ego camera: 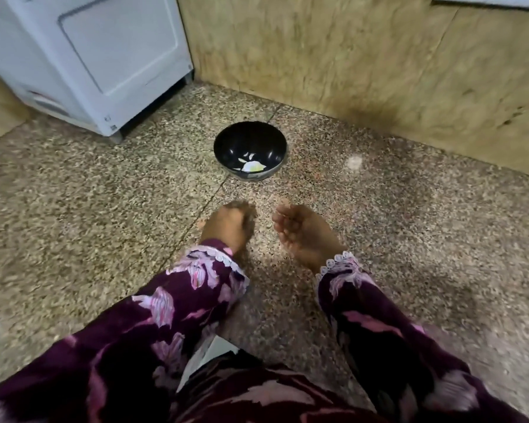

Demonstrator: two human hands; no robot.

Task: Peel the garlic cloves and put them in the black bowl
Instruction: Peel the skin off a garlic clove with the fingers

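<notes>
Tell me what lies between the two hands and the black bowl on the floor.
Nothing visible: only bare speckled stone floor separates the left hand and right hand from the round black bowl, which holds a few pale pieces.

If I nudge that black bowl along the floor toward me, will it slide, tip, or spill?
The black bowl sits upright on a narrow foot on the speckled stone floor, so it would probably slide rather than roll. Its walls flare well past the base, so a push near the rim might rock it. Only a few pale pieces lie inside, so it is likely light.
</notes>
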